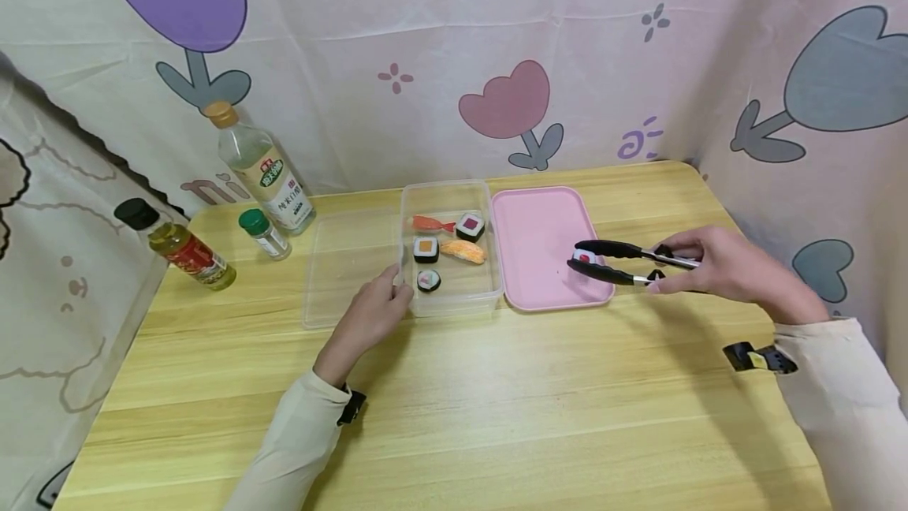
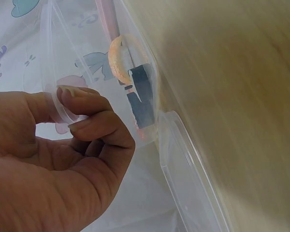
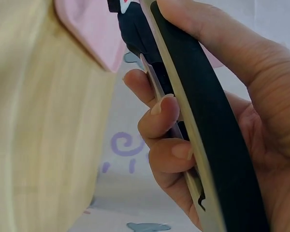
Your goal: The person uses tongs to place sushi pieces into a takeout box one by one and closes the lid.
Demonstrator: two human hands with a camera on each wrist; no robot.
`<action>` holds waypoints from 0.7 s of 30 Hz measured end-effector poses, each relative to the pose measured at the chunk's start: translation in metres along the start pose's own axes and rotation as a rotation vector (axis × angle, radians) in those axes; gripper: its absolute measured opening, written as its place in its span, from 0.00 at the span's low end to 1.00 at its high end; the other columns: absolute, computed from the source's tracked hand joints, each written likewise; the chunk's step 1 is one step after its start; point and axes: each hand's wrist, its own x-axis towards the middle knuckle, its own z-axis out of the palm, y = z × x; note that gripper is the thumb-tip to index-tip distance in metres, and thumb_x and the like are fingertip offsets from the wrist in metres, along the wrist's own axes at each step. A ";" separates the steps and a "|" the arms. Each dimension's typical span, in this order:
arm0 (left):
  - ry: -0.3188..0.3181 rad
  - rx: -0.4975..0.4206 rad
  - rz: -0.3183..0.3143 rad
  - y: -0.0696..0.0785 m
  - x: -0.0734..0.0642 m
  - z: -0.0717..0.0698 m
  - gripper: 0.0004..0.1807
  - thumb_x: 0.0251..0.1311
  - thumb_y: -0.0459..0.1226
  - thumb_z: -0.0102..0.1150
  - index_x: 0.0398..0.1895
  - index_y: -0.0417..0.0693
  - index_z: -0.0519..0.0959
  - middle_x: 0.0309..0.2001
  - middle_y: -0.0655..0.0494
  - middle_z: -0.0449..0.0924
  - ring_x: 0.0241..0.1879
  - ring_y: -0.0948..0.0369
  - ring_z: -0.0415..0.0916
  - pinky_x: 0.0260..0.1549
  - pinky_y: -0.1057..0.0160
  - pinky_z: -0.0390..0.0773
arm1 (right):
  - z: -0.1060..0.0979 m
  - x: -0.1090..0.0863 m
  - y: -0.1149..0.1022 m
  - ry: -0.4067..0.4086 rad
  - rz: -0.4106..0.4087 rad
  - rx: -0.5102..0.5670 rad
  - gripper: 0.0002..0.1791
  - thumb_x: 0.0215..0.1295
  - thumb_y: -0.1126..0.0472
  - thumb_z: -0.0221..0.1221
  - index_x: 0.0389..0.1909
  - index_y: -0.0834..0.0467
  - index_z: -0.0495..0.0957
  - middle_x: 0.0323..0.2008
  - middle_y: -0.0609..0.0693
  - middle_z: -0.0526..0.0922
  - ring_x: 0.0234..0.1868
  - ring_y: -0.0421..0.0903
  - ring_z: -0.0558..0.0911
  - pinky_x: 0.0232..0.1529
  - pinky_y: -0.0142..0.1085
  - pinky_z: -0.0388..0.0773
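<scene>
1. Head view: Farther left, a tall orange-capped bottle [image 1: 275, 181], a green-capped jar [image 1: 273, 244] and a dark-capped bottle [image 1: 195, 260] stand on the wood-look table [image 1: 511, 408], before a printed cloth [image 1: 333, 117]. Well apart from both hands. A clear lid [image 1: 347, 270] lies just beside the clear box [image 1: 454, 308]; my left hand [image 1: 370, 307] covers part of it. Box holds a shrimp piece [image 1: 431, 224], an orange-topped piece [image 1: 464, 251] and three dark-wrapped rolls [image 1: 426, 249]. My right hand [image 1: 720, 265] grips the tongs [image 1: 615, 249], whose tips hold a red-centred roll [image 1: 585, 257] over the pink tray [image 1: 542, 286]. Tips mask most of the roll; whether it touches the tray, I can't tell.

2. Left wrist view: My thumb and curled fingers pinch the box's rim. Lid's edge enters low, cut off by the frame. Contents show through the clear wall as an orange curve and dark blocks, hard to separate.

3. Right wrist view: My thumb and fingers clamp the tongs from either side; the near handle hides much of my palm. Tong tips run out the top, only a sliver of the roll showing. Tray corner cropped; purple swirl [image 3: 127, 144] on the cloth behind.
</scene>
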 end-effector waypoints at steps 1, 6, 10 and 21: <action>0.000 -0.001 0.001 0.000 0.000 0.000 0.20 0.72 0.37 0.40 0.62 0.38 0.69 0.18 0.59 0.60 0.15 0.63 0.54 0.14 0.66 0.57 | -0.002 0.002 -0.003 -0.001 -0.003 0.002 0.34 0.46 0.50 0.80 0.50 0.67 0.83 0.43 0.57 0.88 0.38 0.37 0.81 0.36 0.28 0.75; -0.001 -0.001 -0.004 0.000 0.000 0.000 0.21 0.72 0.37 0.39 0.64 0.39 0.69 0.18 0.59 0.60 0.15 0.63 0.54 0.14 0.66 0.57 | -0.014 0.012 -0.016 -0.001 -0.041 0.006 0.34 0.46 0.52 0.80 0.51 0.67 0.83 0.45 0.59 0.87 0.38 0.36 0.81 0.38 0.25 0.75; -0.003 -0.004 -0.007 0.000 0.000 0.000 0.22 0.72 0.37 0.39 0.64 0.38 0.68 0.18 0.59 0.60 0.15 0.63 0.54 0.14 0.66 0.56 | -0.021 0.022 -0.031 -0.004 -0.077 0.015 0.32 0.46 0.55 0.80 0.51 0.67 0.84 0.46 0.59 0.87 0.40 0.40 0.82 0.39 0.26 0.76; 0.005 -0.001 0.002 0.000 0.000 0.000 0.18 0.71 0.37 0.39 0.58 0.38 0.70 0.17 0.59 0.59 0.15 0.63 0.53 0.15 0.65 0.56 | -0.036 0.049 -0.084 0.032 -0.181 -0.130 0.34 0.42 0.50 0.81 0.51 0.63 0.85 0.48 0.57 0.86 0.50 0.54 0.83 0.54 0.53 0.76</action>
